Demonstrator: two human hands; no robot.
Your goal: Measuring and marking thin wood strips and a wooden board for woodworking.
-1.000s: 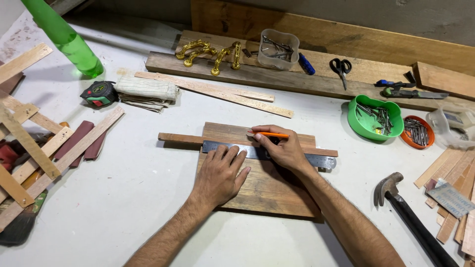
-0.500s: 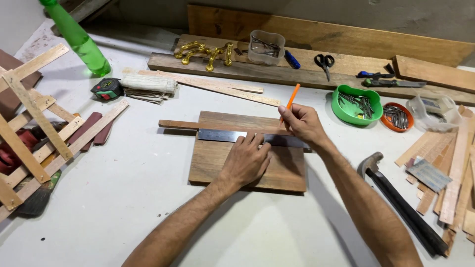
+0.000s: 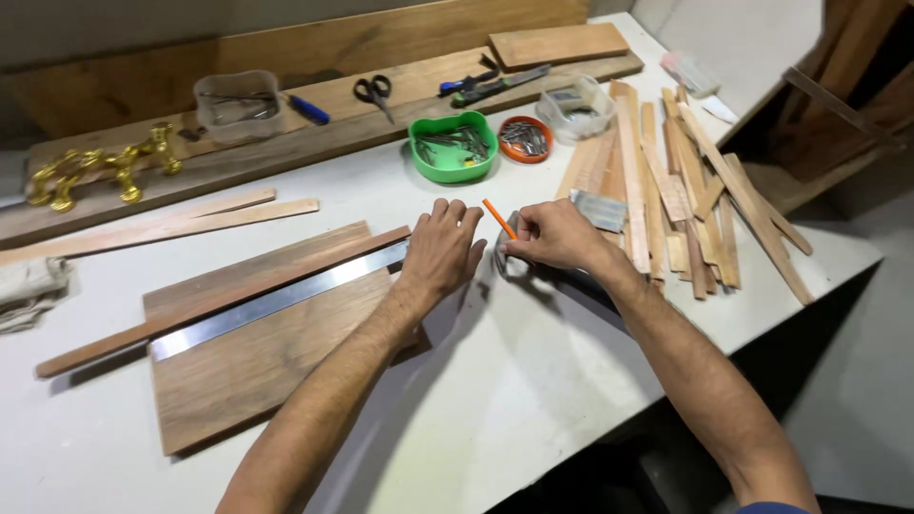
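The pencil (image 3: 498,218) is orange, the ruler (image 3: 276,301) shiny silver, the board (image 3: 257,362) mid-brown wood — one bowl (image 3: 453,148) is bright green, the handles (image 3: 95,171) gold, the table (image 3: 495,400) off-white.

Orange pencil (image 3: 497,218), slender, tilted up-left, centre frame. Steel ruler (image 3: 276,300), long and flat, lies diagonally across a brown wooden board (image 3: 257,366), left of centre.

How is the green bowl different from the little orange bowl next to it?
The green bowl is bigger than the orange bowl. The green bowl has a wavy, roughly square rim, while the orange bowl is round. The green bowl sits nearer the left hand, and the orange bowl lies further right, beside the clear tub. Both stand on the white table and hold metal nails.
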